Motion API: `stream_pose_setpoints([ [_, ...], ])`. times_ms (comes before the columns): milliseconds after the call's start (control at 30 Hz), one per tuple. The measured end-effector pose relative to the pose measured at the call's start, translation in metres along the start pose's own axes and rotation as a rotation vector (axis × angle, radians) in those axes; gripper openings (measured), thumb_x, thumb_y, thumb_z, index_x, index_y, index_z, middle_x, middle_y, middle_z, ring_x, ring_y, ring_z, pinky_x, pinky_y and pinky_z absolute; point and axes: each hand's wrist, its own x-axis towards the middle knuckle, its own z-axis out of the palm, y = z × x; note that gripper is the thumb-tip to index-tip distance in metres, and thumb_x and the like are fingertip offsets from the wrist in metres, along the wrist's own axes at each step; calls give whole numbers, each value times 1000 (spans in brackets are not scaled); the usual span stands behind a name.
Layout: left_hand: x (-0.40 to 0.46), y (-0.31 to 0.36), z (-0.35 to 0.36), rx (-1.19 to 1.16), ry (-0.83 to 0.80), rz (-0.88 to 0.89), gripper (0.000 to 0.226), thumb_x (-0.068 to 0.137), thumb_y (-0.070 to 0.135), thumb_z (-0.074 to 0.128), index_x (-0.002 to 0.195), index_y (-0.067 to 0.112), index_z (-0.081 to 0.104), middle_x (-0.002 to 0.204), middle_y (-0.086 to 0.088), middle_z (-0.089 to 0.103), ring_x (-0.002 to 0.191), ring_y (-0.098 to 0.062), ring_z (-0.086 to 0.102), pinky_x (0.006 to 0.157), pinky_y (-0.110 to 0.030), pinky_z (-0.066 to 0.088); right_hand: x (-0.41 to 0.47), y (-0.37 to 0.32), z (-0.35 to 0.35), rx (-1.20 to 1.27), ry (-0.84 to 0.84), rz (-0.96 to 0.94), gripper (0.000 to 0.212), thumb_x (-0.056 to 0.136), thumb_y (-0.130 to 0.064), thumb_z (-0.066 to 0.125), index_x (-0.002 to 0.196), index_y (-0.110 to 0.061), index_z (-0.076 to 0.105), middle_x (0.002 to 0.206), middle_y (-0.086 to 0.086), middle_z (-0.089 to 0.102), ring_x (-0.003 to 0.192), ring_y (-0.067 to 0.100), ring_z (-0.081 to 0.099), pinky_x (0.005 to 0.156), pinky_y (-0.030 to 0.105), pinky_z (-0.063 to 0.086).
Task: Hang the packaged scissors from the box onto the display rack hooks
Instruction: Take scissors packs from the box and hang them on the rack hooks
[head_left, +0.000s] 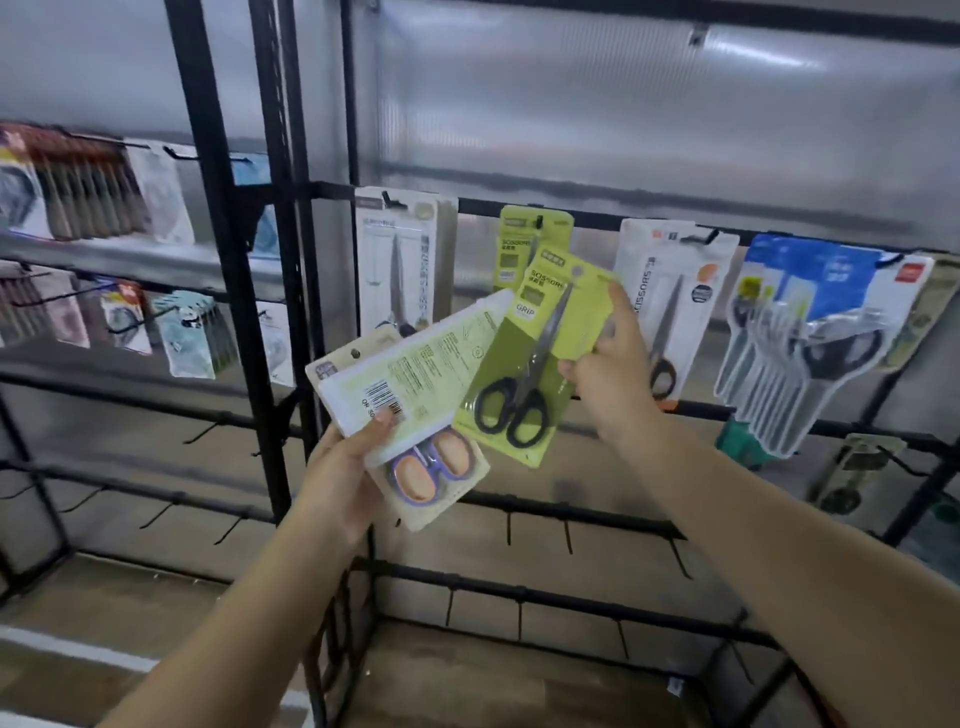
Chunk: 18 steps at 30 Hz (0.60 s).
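1. Far left, behind the black upright: blurred hanging packs (93, 197) on two rows of hooks; contents not legible.
2. Black display rack (291, 291): vertical posts left of centre, horizontal bars running right, bare hooks on the lower bars.
3. Left hand (348, 478): fingers curled under, thumb pressed on top, holding a small stack of packs tilted up to the right. Top of stack: pale pack back-side up (415, 374), barcode near the thumb. Beneath it: beige pack of purple-and-orange scissors (431, 467), handles showing at the lower end.
4. Upper bar, left hook: white-and-beige scissors pack (400, 270), hanging upright, lower part hidden behind the held stack.
5. Upper bar, next hook: green pack hanging (524, 244), mostly covered by the pack held in front of it.
6. Centre: green pack of black-handled scissors (530, 364), marked "SCISSORS" and "GRIP", tilted with the hang-hole end up and right, not on any hook, just below and in front of the hanging green pack, overlapping the left-hand stack.
7. Right hand (613, 374): pinching the right edge of the green pack, forefinger raised along the upper edge, thumb lower down.
8. Upper bar, right of the hand: white scissors pack with orange trim (675, 291), hanging, partly behind the right hand.
9. Far right: blue-and-white clear-blister packs (810, 332), several deep on one hook; further blurred packs below and beside.
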Motion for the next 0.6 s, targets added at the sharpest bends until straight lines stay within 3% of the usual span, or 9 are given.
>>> stream_pose_setpoints([
  [67, 10, 9, -11, 24, -10, 12, 50, 80, 16, 58, 130, 13, 52, 121, -8, 65, 103, -23, 66, 79, -35, 57, 13, -11, 7, -77, 2, -52, 93, 77, 18, 48, 144, -40, 21, 143, -6, 43, 113, 26, 56, 88, 43, 52],
  [133, 20, 14, -21, 37, 6, 11, 43, 88, 13, 52, 131, 13, 51, 122, -8, 64, 103, -23, 65, 79, -37, 57, 23, -24, 11, -115, 12, -71, 90, 80, 18, 45, 145, -40, 21, 145, -4, 40, 104, 32, 61, 75, 38, 54],
  [267, 31, 29, -34, 49, 4, 13, 36, 94, 12, 47, 130, 15, 52, 120, -7, 65, 98, -20, 67, 70, -33, 57, 39, -40, 16, -156, 6, -65, 87, 82, 19, 43, 146, -36, 23, 147, -4, 38, 104, 23, 59, 88, 43, 52],
  [367, 37, 42, -44, 17, -8, 20, 42, 91, 14, 50, 133, 15, 49, 124, -7, 63, 93, -18, 69, 66, -31, 58, 44, -41, 16, -224, 10, -51, 86, 84, 17, 40, 145, -40, 23, 152, -4, 30, 82, 24, 61, 67, 34, 51],
  [467, 41, 51, -52, -5, -27, 49, 61, 81, 24, 64, 137, 13, 45, 131, -10, 58, 107, -23, 63, 78, -35, 57, 42, -37, 16, -309, 32, -58, 84, 85, 17, 39, 144, -41, 22, 153, -6, 23, 57, 12, 44, 57, 29, 43],
  [533, 42, 52, -54, -26, -47, 44, 45, 90, 20, 52, 135, 14, 48, 127, -8, 61, 104, -22, 64, 79, -35, 57, 40, -32, 16, -350, 36, -74, 86, 84, 17, 40, 144, -42, 22, 154, -7, 21, 53, 8, 40, 53, 27, 43],
  [600, 45, 49, -56, -54, -61, 36, 33, 96, 16, 41, 126, 17, 54, 113, -3, 68, 92, -18, 69, 70, -32, 58, 40, -34, 17, -382, 39, -86, 85, 84, 16, 40, 144, -41, 22, 154, -7, 21, 52, 8, 40, 52, 25, 43],
])
